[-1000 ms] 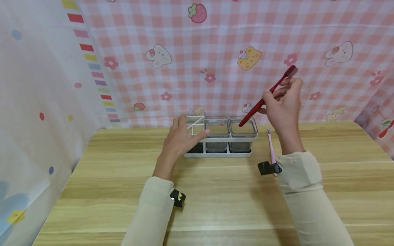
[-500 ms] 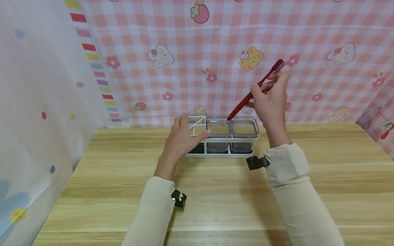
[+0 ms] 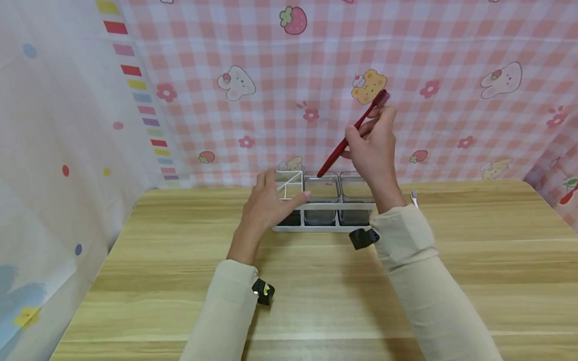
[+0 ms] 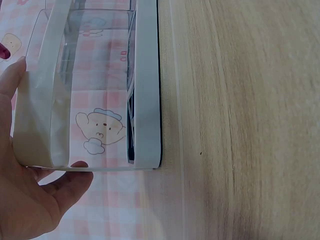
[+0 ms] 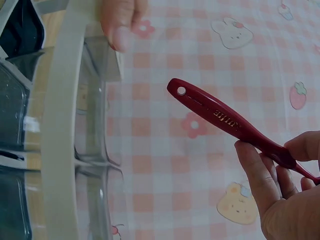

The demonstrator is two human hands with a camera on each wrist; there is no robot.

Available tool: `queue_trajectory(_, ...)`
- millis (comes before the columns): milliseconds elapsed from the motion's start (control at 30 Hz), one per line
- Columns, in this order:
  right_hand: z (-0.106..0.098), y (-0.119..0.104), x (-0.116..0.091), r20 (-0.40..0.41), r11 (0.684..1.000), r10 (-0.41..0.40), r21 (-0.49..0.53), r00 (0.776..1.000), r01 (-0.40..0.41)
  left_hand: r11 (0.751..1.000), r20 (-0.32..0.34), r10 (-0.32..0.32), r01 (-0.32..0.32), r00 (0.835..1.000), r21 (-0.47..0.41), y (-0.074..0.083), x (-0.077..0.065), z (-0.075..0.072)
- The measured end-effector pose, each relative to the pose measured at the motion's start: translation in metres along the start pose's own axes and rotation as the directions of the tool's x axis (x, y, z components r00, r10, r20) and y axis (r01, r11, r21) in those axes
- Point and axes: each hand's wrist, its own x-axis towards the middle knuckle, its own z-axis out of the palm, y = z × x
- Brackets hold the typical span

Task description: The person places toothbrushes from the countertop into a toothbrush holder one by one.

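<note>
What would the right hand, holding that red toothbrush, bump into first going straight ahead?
The right hand would probably meet the pink checkered cloth behind the table, near the printed bear; how far away is unclear.

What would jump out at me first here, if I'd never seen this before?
Probably the dark red toothbrush, tilted in the fingers of the right hand, its handle end pointing down toward a white rack. Next, the left hand gripping that rack's left end. Behind everything, a pink checked cloth with cartoon animals fills the background.
</note>
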Motion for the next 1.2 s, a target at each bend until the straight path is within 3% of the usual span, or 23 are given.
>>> queue_trajectory(700,0.038,0.010,-0.014,0.103,0.995,-0.016,-0.096,0.995,0.025,1.000,-0.001,-0.013,0.013,1.000,-0.007,0.000,0.001,0.001)
queue_trajectory(900,0.043,0.011,-0.015,0.115,0.992,-0.036,-0.119,0.993,0.050,1.000,0.006,-0.018,0.018,1.000,-0.009,-0.002,0.001,0.001)
queue_trajectory(1200,0.045,0.009,-0.016,0.128,0.986,0.001,-0.164,0.992,0.020,1.000,0.007,-0.010,0.010,1.000,-0.003,-0.001,0.001,0.000)
